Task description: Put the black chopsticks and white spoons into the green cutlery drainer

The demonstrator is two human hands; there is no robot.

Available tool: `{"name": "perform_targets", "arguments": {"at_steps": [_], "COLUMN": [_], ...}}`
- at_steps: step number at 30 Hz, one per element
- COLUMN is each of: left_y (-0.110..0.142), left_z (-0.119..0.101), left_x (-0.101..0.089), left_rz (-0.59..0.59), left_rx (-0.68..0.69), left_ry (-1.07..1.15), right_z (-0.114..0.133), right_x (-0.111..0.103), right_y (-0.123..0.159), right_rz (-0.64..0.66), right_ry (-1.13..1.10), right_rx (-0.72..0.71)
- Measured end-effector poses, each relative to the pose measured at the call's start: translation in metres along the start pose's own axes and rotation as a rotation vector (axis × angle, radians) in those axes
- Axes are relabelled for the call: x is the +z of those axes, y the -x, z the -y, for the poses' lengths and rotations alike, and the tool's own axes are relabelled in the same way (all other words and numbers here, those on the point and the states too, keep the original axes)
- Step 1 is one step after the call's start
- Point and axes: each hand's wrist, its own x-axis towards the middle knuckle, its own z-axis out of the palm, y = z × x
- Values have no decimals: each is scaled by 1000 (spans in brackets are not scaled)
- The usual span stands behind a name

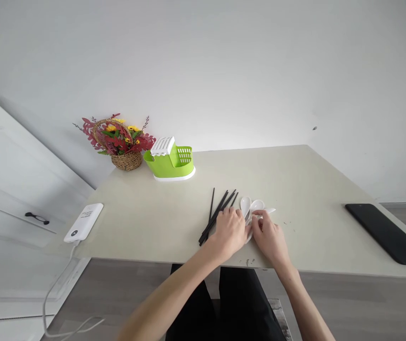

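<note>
Black chopsticks (pixel 218 208) lie in a loose, crossed bunch at the middle front of the table. Just right of them, several white spoons (pixel 245 203) fan out, their bowls pointing mostly away from me. My left hand (pixel 230 229) rests between the chopsticks and the spoons, its fingers curled and its thumb towards the spoon handles; what it grips is hidden beneath it. Over the spoons, my right hand (pixel 268 235) is closed with thumb and index finger at a white spoon whose tip sticks out to the right.
A green and white basket-like holder (pixel 170 166) stands at the back left, beside a wicker basket (pixel 127 161) of artificial flowers. A white power bank (pixel 84 222) with a cable lies at the left edge. At the right lies a black phone (pixel 387 232). A white cabinet (pixel 18 189) adjoins the left side.
</note>
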Motion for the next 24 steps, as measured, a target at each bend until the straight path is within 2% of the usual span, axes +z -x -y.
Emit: {"name": "perform_targets", "arguments": {"at_steps": [2, 5, 10, 12, 15, 18, 21, 24], "left_y": [-8, -28, -67, -76, -79, -77, -77, -82], "left_z": [16, 52, 138, 173, 217, 244, 251, 241], "left_x": [-10, -37, -91, -106, -114, -106, -94, -88], "left_rz": [-92, -286, -634, -713, -755, -722, -636, -603], "left_rx": [-3, -31, -115, -187, -287, -379, -493, -546], "left_ry": [10, -6, -61, -88, -96, -91, -76, -76], "right_z": [0, 1, 2, 1, 0, 0, 1, 1], "right_x": [2, 4, 2, 1, -2, -5, -6, -5], "right_y": [1, 3, 4, 5, 6, 8, 9, 9], "right_rz": [-24, -48, -44, -37, -26, -11, -9, -20], "right_ry": [5, -2, -57, -104, -177, -235, -282, -320], "right_rx": [-1, 13, 50, 53, 53, 42, 42, 51]}}
